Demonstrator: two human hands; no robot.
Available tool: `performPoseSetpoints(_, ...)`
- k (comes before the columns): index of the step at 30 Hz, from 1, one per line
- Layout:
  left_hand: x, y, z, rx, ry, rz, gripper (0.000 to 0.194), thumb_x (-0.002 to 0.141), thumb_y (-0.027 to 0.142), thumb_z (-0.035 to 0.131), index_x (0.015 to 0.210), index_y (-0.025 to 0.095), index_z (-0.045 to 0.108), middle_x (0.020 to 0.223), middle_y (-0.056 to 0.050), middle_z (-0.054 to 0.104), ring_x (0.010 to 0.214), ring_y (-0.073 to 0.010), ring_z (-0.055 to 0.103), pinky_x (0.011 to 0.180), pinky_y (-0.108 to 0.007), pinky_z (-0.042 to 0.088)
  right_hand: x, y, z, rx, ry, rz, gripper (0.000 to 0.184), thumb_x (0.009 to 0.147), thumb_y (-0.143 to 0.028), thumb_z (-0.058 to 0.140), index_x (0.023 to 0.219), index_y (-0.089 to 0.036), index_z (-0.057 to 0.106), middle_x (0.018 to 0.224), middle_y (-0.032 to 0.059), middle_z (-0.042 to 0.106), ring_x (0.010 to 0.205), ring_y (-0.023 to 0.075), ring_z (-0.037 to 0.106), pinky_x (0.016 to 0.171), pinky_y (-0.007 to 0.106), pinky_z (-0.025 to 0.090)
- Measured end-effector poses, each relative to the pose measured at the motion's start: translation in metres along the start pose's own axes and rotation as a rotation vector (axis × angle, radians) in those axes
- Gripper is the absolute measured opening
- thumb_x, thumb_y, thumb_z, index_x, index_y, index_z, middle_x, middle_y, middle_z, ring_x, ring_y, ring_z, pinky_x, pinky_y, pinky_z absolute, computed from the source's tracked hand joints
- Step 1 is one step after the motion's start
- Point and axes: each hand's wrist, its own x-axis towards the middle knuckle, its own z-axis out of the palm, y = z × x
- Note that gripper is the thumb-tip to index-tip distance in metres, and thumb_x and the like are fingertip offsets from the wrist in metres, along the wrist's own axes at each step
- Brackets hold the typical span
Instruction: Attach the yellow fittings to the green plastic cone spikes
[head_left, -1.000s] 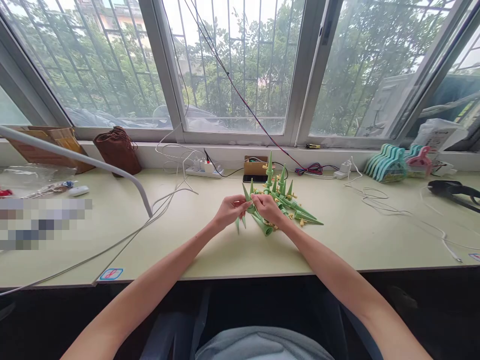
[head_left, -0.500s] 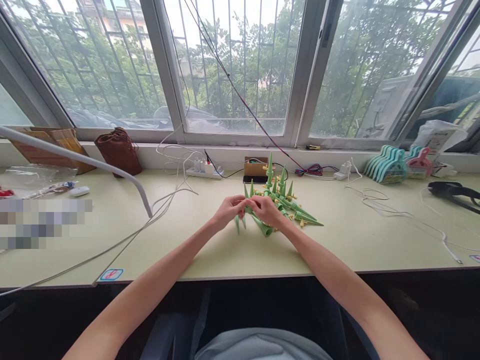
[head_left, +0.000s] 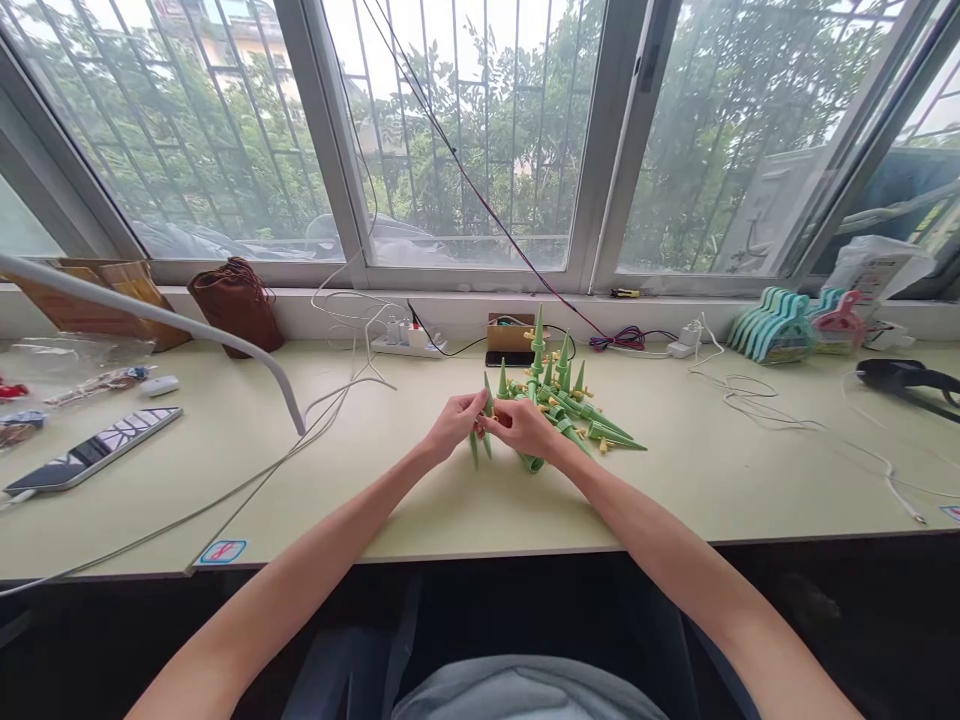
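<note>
A heap of green plastic cone spikes [head_left: 574, 405] with small yellow fittings lies on the pale green table [head_left: 420, 500] in front of me. My left hand [head_left: 450, 428] and my right hand [head_left: 520, 428] meet just left of the heap. Both pinch one green spike [head_left: 486, 420] between their fingertips, its points sticking out above and below the fingers. Another spike lies under my right hand.
A phone [head_left: 94, 450] lies at the left by plastic bags. A white lamp arm [head_left: 150, 315] and cables cross the left half. A brown pouch [head_left: 236, 305], power strip [head_left: 409, 340], small box [head_left: 510, 335], teal hangers [head_left: 772, 325] and a black tool [head_left: 907, 380] line the window side.
My hands have shifted slightly left and closer together around the spike. The view has tilted a little; the heap has stayed put.
</note>
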Motion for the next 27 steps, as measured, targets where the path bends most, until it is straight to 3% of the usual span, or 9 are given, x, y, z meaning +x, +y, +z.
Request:
performPoseSetpoints(14,0.0,-0.002,0.0,0.036,-0.021,0.023,0.055,0.084,0.065,0.056,0.066,0.013,0.061,0.055,-0.002,0.056,0.047,-0.0103,0.049,0.047,-0.024,0.044,-0.001,-0.004,0.004,-0.147,-0.001,-0.011,0.033,0.087,-0.032,0.056,0.062,-0.019,0.041,0.053,-0.0044,0.042,0.051,0.0089,0.033,0.054,0.024,0.024)
performPoseSetpoints(27,-0.006,0.012,0.002,-0.057,-0.074,-0.01,0.044,0.081,0.056,0.066,0.078,0.012,0.061,0.07,-0.003,0.06,0.058,-0.0104,0.053,0.053,-0.023,0.045,0.0,-0.004,0.0,-0.068,0.024,-0.021,0.044,0.093,-0.048,0.052,0.062,-0.019,0.042,0.054,-0.0038,0.045,0.051,0.0091,0.033,0.054,0.024,0.026)
